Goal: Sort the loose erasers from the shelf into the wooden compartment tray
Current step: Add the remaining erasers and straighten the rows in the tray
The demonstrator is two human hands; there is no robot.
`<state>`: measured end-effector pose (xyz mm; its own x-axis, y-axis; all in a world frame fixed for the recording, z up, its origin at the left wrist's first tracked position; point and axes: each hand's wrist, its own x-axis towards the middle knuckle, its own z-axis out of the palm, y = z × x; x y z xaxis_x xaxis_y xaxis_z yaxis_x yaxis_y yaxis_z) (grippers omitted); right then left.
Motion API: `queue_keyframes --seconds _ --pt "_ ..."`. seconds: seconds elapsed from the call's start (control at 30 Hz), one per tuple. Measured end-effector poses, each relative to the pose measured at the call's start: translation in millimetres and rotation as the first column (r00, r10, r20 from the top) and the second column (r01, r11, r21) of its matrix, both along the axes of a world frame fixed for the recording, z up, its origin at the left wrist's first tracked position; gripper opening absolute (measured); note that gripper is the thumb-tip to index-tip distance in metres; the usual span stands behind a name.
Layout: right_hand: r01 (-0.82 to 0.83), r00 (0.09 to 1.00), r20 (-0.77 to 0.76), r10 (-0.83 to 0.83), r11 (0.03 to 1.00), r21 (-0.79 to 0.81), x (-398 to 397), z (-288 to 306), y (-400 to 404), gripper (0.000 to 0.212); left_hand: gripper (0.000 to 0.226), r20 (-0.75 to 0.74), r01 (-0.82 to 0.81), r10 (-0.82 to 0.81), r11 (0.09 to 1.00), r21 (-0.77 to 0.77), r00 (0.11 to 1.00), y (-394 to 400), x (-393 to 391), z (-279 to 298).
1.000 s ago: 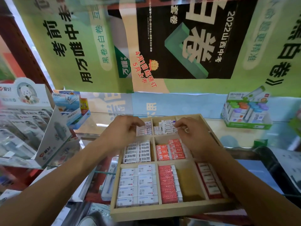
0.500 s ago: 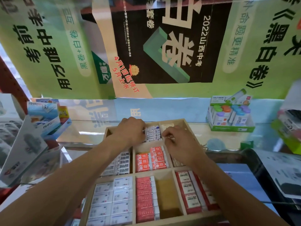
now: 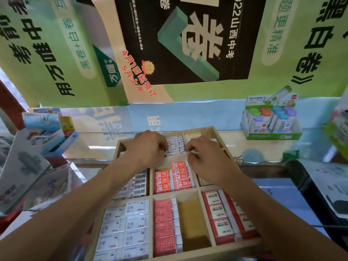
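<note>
Left fingers [image 3: 163, 147]: curled, tips pressed against the left end of the white eraser row [image 3: 176, 146]; whether they pinch an eraser cannot be told.
Right fingers [image 3: 190, 148]: curled, thumb and forefinger closed at the right end of the same row; what lies between them is too small to tell.
Left hand [image 3: 147, 147]: knuckles up, over the back left part of the wooden tray [image 3: 207, 253].
Right hand [image 3: 209, 159]: knuckles up, over the back right part of the tray, just beside the left hand, the eraser row between them.
White eraser row: stacked side by side in the back middle compartment of the tray, ends touching both hands.
Tan pack [image 3: 192, 137]: in the back compartment of the tray, just right of the white row.
Orange 2B erasers [image 3: 172, 177]: middle compartment of the tray, two columns.
Barcode erasers [image 3: 138, 182]: compartment left of the orange ones, partly under the left forearm.
White boxed erasers [image 3: 124, 228]: front left compartment of the tray, two columns.
Red erasers [image 3: 164, 225]: front compartment of the tray, one column along its left wall, bare wood beside them.
Red and white 2B erasers [image 3: 219, 216]: front right compartment of the tray.
Glass shelf [image 3: 94, 147]: beneath and behind the tray.
Green display box [image 3: 271, 119]: on the shelf, well apart from the tray, back right.
Blue boxes [image 3: 45, 129]: left of the tray.
Poster [image 3: 180, 40]: behind the tray, above the shelf.
</note>
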<state>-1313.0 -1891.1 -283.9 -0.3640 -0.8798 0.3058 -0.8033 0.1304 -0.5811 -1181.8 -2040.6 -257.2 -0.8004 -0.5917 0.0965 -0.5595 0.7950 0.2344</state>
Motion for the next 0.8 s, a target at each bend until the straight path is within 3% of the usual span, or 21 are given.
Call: queue_keyframes --seconds 0.13,0.27,0.37,0.53,0.63,0.8 --pt "0.008 1.0 -0.02 -0.008 1.0 0.002 1 -1 -1 0.021 0.051 0.002 0.098 -0.098 0.995 0.027 0.995 0 10 0" --pt "0.0 1.0 -0.005 0.0 1.0 0.002 2 0 0 0.021 0.044 -0.026 0.113 -0.112 0.993 0.033 0.993 6 23 0" --pt "-0.002 1.0 -0.014 0.002 1.0 0.008 3 0 1 0.022 0.055 -0.052 0.175 -0.175 0.984 0.007 0.983 8 28 0" --pt "0.005 0.998 -0.067 -0.003 1.0 0.03 4 1 -1 0.023 0.05 -0.041 0.205 -0.203 0.977 0.056 0.978 3 28 1" --pt "-0.005 0.998 -0.061 0.007 0.999 0.041 3 0 0 0.022 0.059 -0.011 0.257 -0.257 0.966 0.028 0.966 3 35 -1" --pt "-0.012 0.998 -0.069 0.015 0.999 0.043 2 -2 0 0.021 0.065 0.057 0.199 -0.199 0.98 0.005 0.978 -3 39 0"
